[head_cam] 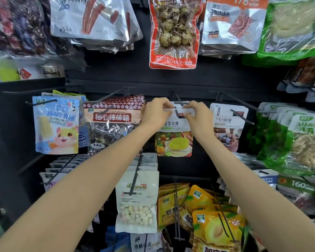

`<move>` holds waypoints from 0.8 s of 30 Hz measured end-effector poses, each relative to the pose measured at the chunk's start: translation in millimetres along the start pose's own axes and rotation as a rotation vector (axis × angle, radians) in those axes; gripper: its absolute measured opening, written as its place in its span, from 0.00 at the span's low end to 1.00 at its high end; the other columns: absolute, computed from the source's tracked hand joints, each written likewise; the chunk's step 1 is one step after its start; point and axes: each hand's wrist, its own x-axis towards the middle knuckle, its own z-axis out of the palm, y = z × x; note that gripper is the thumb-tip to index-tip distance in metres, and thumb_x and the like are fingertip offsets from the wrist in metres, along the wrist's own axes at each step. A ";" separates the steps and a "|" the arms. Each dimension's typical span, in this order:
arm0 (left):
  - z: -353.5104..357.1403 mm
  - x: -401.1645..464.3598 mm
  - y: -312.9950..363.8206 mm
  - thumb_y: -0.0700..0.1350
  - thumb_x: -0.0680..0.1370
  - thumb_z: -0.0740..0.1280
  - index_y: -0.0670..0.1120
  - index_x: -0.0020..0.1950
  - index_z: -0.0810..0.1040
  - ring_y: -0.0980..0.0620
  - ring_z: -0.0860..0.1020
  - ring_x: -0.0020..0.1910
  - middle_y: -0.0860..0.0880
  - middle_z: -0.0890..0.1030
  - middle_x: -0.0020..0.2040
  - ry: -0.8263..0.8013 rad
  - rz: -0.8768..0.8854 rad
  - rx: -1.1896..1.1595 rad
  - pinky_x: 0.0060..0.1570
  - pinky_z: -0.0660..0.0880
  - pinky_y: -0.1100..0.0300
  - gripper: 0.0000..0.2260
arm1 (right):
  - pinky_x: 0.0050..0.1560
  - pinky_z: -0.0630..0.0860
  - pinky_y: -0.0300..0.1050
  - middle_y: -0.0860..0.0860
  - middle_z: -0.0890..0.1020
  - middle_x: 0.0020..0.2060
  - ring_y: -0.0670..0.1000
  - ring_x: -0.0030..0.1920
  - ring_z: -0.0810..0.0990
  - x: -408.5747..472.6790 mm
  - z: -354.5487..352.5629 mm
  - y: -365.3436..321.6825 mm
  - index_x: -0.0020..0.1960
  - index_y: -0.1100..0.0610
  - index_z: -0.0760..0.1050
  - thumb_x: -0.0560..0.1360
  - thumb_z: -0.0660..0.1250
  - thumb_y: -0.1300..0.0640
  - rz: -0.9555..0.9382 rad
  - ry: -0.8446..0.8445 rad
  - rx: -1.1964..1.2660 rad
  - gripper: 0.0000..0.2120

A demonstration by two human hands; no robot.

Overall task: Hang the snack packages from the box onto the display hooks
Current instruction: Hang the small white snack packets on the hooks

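Both hands are up at the middle row of the black display wall, each pinching a top corner of one white-topped soft-candy package [173, 140] with a fruit picture on its lower half. The left hand [157, 111] has its fingers curled over the upper left corner, thumb underneath; the right hand [198, 115] nips the upper right corner between thumb and bent fingers. The package's top strip is at the tip of a black wire display hook [178, 100], whose crossbar shows just above the strip between the two hands; whether the hole is already threaded on the hook is hard to tell, since the fingers cover part of it. One package is held.

To its left hangs a stack of plum lollipop packages [113, 124] with a pink flower-printed header, at least four headers showing one behind another. Further left is a light blue milk-stick package [56, 124] with a cartoon hamster, others behind it. Just right of the right hand hang two white chocolate-candy packages [227, 122] on their own hook. Below, one white marshmallow bag [136, 200] hangs in front, and beside it several yellow dried-mango bags [215, 226]. Above the hands hangs a red-edged clear package of speckled eggs [173, 31].
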 end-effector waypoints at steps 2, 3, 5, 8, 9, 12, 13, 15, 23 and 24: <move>2.2 6.4 3.0 0.43 0.78 0.66 0.50 0.49 0.79 0.53 0.74 0.45 0.52 0.79 0.48 0.014 -0.020 0.090 0.38 0.64 0.62 0.04 | 0.45 0.61 0.35 0.55 0.76 0.53 0.52 0.55 0.73 5.6 6.5 0.8 0.59 0.59 0.76 0.77 0.63 0.64 -0.024 -0.011 -0.100 0.11; 3.1 8.3 4.2 0.43 0.78 0.65 0.49 0.51 0.79 0.53 0.73 0.45 0.51 0.79 0.50 0.022 -0.024 0.130 0.38 0.63 0.61 0.05 | 0.47 0.62 0.36 0.55 0.75 0.55 0.53 0.57 0.72 6.9 9.1 1.2 0.60 0.60 0.75 0.77 0.63 0.64 -0.035 -0.020 -0.142 0.12; 4.9 12.0 4.1 0.42 0.78 0.65 0.49 0.54 0.79 0.50 0.75 0.50 0.49 0.78 0.56 0.038 -0.018 0.192 0.40 0.65 0.59 0.07 | 0.51 0.68 0.41 0.55 0.74 0.56 0.53 0.59 0.69 7.8 13.3 1.9 0.62 0.60 0.74 0.77 0.64 0.65 -0.061 -0.030 -0.194 0.14; 7.7 12.4 2.3 0.39 0.77 0.65 0.49 0.58 0.77 0.46 0.73 0.58 0.47 0.74 0.60 0.042 0.003 0.271 0.43 0.66 0.57 0.10 | 0.55 0.72 0.47 0.56 0.73 0.58 0.54 0.59 0.69 5.6 15.5 1.3 0.61 0.61 0.74 0.74 0.66 0.67 -0.114 -0.028 -0.245 0.16; 8.7 11.1 1.0 0.39 0.77 0.65 0.49 0.59 0.77 0.46 0.72 0.59 0.46 0.73 0.60 0.038 0.017 0.294 0.44 0.66 0.56 0.12 | 0.55 0.73 0.46 0.56 0.73 0.58 0.54 0.59 0.69 3.1 15.6 0.1 0.62 0.61 0.74 0.74 0.67 0.67 -0.129 -0.022 -0.250 0.17; 7.3 4.1 -5.4 0.37 0.77 0.64 0.48 0.60 0.75 0.46 0.72 0.57 0.46 0.71 0.60 0.104 0.078 0.299 0.47 0.69 0.56 0.12 | 0.51 0.68 0.36 0.56 0.71 0.60 0.53 0.62 0.68 -10.7 15.2 -4.6 0.63 0.61 0.73 0.74 0.66 0.66 -0.112 0.051 -0.223 0.17; 5.1 1.4 -8.4 0.37 0.77 0.63 0.47 0.60 0.75 0.47 0.72 0.56 0.47 0.71 0.59 0.135 0.095 0.294 0.45 0.70 0.56 0.12 | 0.49 0.65 0.34 0.56 0.70 0.59 0.53 0.61 0.68 -16.4 14.8 -6.7 0.62 0.61 0.72 0.75 0.66 0.65 -0.081 0.075 -0.201 0.16; -1.2 -4.8 -14.0 0.39 0.78 0.63 0.46 0.60 0.74 0.49 0.72 0.55 0.47 0.72 0.59 0.155 0.135 0.317 0.40 0.70 0.58 0.11 | 0.48 0.61 0.32 0.55 0.70 0.57 0.51 0.58 0.68 -26.9 16.2 -10.8 0.60 0.60 0.73 0.76 0.65 0.63 -0.037 0.043 -0.147 0.13; -66.2 -59.5 -55.0 0.45 0.79 0.62 0.48 0.54 0.78 0.52 0.77 0.41 0.49 0.81 0.47 -0.072 0.058 0.393 0.36 0.73 0.59 0.07 | 0.49 0.72 0.42 0.53 0.75 0.51 0.50 0.48 0.75 -63.6 41.7 -64.4 0.54 0.58 0.77 0.76 0.63 0.62 -0.092 -0.267 0.044 0.08; -80.7 -71.9 -66.7 0.46 0.79 0.62 0.49 0.53 0.79 0.52 0.78 0.43 0.50 0.81 0.48 -0.096 0.023 0.404 0.39 0.75 0.57 0.07 | 0.48 0.71 0.41 0.53 0.75 0.49 0.49 0.47 0.76 -72.1 48.9 -76.8 0.54 0.58 0.77 0.76 0.64 0.62 -0.121 -0.312 0.074 0.08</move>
